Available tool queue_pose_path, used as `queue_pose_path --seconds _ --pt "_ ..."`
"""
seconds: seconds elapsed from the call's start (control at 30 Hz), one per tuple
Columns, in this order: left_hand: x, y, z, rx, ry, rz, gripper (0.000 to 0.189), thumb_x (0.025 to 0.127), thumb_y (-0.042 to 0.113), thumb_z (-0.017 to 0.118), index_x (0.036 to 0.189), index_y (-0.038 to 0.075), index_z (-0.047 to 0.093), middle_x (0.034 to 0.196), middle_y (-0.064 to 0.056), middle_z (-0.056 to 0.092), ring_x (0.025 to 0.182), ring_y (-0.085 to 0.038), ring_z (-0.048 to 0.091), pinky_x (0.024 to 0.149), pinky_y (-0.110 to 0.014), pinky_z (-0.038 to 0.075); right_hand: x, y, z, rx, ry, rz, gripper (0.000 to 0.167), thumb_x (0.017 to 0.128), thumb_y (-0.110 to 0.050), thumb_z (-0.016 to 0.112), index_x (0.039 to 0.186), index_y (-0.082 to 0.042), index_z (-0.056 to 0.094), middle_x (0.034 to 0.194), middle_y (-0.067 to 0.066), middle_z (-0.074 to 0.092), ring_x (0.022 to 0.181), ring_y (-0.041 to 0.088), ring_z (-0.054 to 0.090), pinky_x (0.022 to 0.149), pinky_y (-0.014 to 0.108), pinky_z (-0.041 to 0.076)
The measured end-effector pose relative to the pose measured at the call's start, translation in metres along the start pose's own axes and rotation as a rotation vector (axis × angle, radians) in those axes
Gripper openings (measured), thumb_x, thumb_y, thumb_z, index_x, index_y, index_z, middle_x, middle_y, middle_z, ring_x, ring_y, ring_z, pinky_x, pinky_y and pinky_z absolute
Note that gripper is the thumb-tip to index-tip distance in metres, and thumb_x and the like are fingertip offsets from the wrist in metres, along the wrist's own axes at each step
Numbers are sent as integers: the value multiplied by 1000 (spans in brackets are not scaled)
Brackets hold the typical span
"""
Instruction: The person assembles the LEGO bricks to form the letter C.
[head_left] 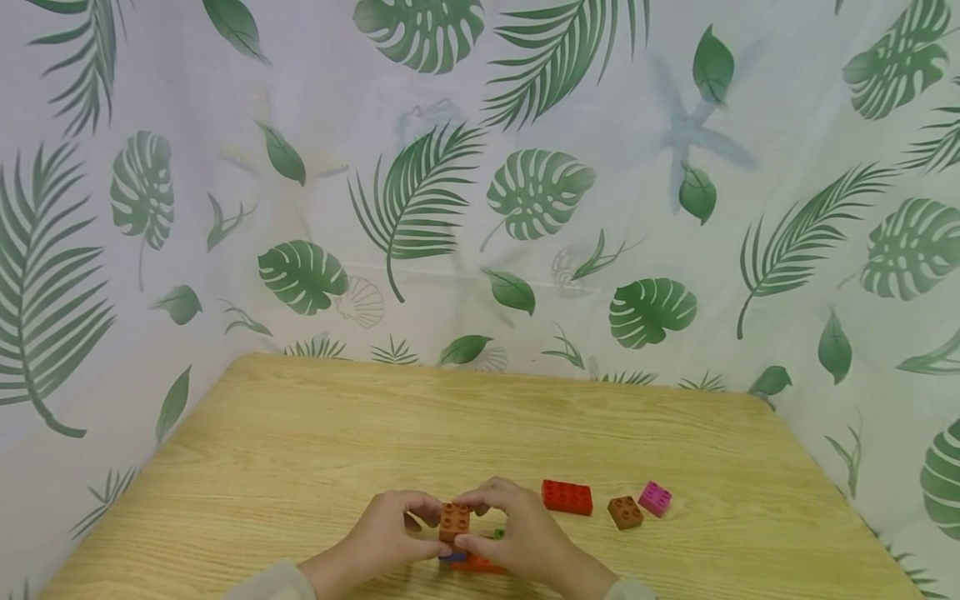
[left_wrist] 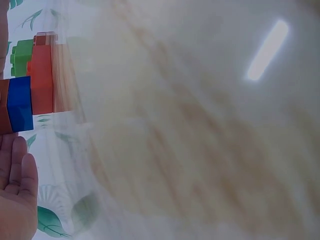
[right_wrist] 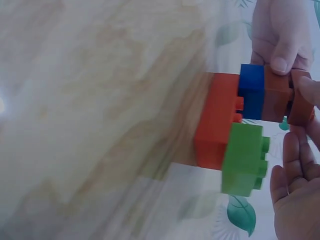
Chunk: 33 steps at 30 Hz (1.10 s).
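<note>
Two brown building bricks form the top of a small stack between my hands. My right hand (head_left: 528, 533) pinches the upper brown brick (right_wrist: 301, 107), which sits slightly tilted, a thin gap under it. With its thumb on the lower brown brick (right_wrist: 276, 95), my left hand (head_left: 378, 533) holds the stack from the other side. Under that is a blue brick (right_wrist: 252, 90), on one end of a long orange-red brick (right_wrist: 216, 120). A green brick (right_wrist: 242, 160) stands on the orange-red brick's other part. From the head view, fingers hide most of the lower bricks.
Right of my hands, a long red brick (head_left: 567, 497), another brown brick (head_left: 626, 512) and a pink brick (head_left: 656, 498) lie on the wooden table (head_left: 375, 417). A leaf-printed curtain (head_left: 450, 250) surrounds the table's back and sides.
</note>
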<state>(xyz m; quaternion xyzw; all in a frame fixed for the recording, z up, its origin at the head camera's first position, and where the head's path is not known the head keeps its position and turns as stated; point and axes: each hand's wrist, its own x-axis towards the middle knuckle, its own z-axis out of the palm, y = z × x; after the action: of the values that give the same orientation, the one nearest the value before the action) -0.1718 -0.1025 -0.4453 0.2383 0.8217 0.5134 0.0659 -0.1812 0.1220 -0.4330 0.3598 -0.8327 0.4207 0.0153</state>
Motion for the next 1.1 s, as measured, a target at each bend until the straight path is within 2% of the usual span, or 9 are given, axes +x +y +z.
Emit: queue_pose_path --seconds 0.37,0.67,0.9,1.1 --pt "-2 0 3 24 5 -5 34 75 22 82 103 7 69 96 3 67 90 -18 59 76 -24 50 2 -9 -8 -16 -82 109 32 80 -30 79 107 -16 72 91 -12 60 82 12 56 66 27 50" --pt "-3 -1 6 25 17 17 36 76 25 81 105 8 67 99 4 66 92 -19 58 79 -26 49 -1 -10 -8 -14 -80 102 32 80 -29 79 107 -14 72 92 -11 62 82 11 56 65 25 50" --pt "-1 -2 6 -48 62 26 35 77 29 81 105 14 67 101 6 66 93 -18 59 81 -27 49 0 -11 -7 -7 -64 98 33 79 -26 80 108 -12 72 94 -8 64 82 10 57 67 24 51" --pt "0 -2 5 -74 83 49 32 78 27 80 105 13 67 101 5 66 93 -19 60 81 -27 50 1 -11 -6 5 -43 103 32 78 -24 81 106 -11 73 94 -7 65 82 10 58 66 25 52"
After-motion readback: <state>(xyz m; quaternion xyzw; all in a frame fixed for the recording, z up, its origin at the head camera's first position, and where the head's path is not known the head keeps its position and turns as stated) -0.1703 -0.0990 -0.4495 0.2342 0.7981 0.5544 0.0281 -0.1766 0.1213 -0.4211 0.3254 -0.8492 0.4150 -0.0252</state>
